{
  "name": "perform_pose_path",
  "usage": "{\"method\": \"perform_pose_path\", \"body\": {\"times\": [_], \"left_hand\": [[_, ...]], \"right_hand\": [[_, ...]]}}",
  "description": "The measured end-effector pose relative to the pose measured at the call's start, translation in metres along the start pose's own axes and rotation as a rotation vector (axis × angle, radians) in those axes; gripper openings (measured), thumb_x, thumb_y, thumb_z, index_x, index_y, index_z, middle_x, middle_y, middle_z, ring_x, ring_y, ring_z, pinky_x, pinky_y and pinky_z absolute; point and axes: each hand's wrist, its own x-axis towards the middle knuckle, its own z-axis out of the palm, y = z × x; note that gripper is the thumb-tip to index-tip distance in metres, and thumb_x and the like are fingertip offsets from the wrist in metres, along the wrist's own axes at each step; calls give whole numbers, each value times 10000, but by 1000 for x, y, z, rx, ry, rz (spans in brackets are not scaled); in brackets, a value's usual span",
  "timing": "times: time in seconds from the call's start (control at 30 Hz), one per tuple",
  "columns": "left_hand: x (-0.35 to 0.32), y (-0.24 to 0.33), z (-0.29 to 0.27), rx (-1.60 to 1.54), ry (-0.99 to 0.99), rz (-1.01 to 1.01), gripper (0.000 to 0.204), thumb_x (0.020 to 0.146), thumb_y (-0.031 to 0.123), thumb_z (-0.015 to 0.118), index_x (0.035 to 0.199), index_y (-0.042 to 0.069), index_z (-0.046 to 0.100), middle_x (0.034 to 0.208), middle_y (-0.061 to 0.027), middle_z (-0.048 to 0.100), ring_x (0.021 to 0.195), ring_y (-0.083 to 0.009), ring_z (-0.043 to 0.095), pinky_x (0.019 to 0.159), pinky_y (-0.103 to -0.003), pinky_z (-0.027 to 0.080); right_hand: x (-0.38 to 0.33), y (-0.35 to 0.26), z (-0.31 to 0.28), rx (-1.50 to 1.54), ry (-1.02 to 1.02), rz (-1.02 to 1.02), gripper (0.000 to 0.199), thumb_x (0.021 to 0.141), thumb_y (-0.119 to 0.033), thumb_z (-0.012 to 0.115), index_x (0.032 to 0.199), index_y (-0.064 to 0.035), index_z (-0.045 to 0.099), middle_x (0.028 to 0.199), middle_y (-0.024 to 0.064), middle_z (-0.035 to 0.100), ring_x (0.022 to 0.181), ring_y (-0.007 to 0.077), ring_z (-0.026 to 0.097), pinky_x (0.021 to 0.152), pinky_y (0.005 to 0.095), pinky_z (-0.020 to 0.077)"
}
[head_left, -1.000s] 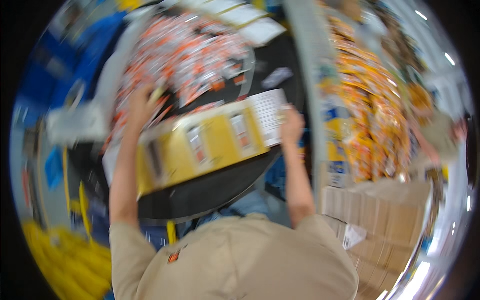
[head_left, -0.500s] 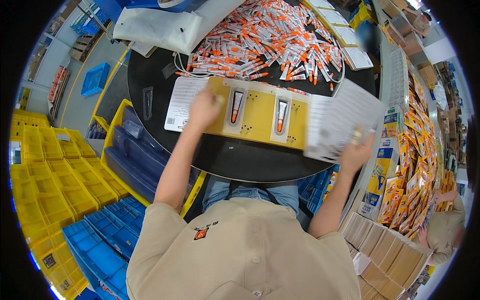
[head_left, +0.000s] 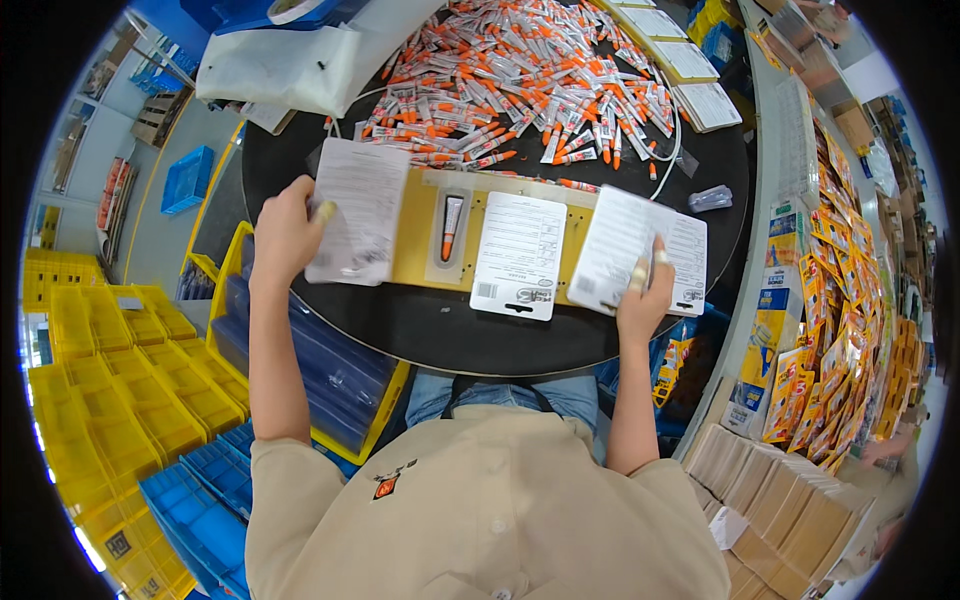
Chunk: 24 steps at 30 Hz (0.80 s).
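My left hand [head_left: 290, 228] pinches the left edge of a white printed backing card [head_left: 362, 205], which is blurred and tilted over the left end of a yellow fixture board [head_left: 412, 255]. Beside it, a clear blister [head_left: 436, 250] sits in the board with an orange-capped glue tube [head_left: 452, 222] inside. Another backing card [head_left: 520, 250] lies over the board's other blister position, hiding what is under it. My right hand [head_left: 645, 295] is closed on the lower edge of a slanted card [head_left: 615, 245], which partly covers one more card [head_left: 690, 250] at the board's right end.
A large heap of orange-capped tubes [head_left: 520, 75] covers the far side of the round black table [head_left: 430, 330]. A crumpled clear plastic piece [head_left: 710, 198] lies at the right. A yellow crate [head_left: 365, 440] of clear blisters stands left of my lap. Packaged goods [head_left: 825, 300] fill the right bench.
My left hand has moved left and now grips a card. A card now covers the right blister. My right hand has moved left and nearer, with a card in it.
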Motion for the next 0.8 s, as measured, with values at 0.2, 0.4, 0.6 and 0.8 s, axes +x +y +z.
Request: {"method": "perform_pose_path", "body": {"times": [0.2,0.4,0.6,0.8], "left_hand": [[-15,48,72,-78,-67,91,642,782,238,722,1359,123,465,1351,-239,452,915,-409,642,800,-415,528],[-18,72,92,135,-373,189,702,834,286,666,1461,256,352,1547,-213,178,1106,-417,577,869,-431,523],[-26,119,96,-4,-349,309,592,881,230,592,1437,199,391,1553,-153,208,981,-389,630,815,-432,536],[-33,144,127,73,-410,444,679,830,88,491,1460,38,245,1517,-175,283,951,-385,642,779,-447,539]], "right_hand": [[-20,21,20,-742,-215,-82,523,928,-237,518,1427,-115,418,1500,243,232,1401,447,170,1084,665,103],[101,118,-39,-755,-113,253,558,954,-379,488,1413,-77,391,1423,225,384,1326,409,369,1014,573,345],[131,295,-40,-417,115,752,730,968,-577,260,1147,44,599,1136,288,613,1097,477,545,934,508,431],[20,270,-16,-274,263,673,506,987,-357,373,1081,95,580,1045,327,614,989,495,567,867,506,448]]}}
